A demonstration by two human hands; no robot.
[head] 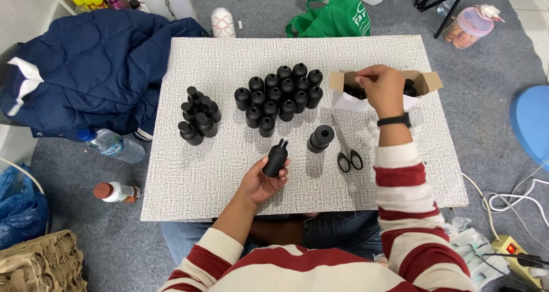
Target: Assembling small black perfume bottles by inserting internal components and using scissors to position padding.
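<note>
Head view: right hand (382, 86) hides the cardboard box's (423, 82) contents.

The bottle (275, 159) in your left hand (260, 183) looks like matt black plastic, smooth, with no shine. The bottles (280, 92) grouped mid-worktop have the same dull black finish. Your worktop (229, 172) has a rough, woven-looking grey-white surface. At its far right edge, the box (343, 98) your right hand (382, 89) reaches into is plain brown cardboard, white outside. The scissors (347, 155) have glossy black handles.
</note>
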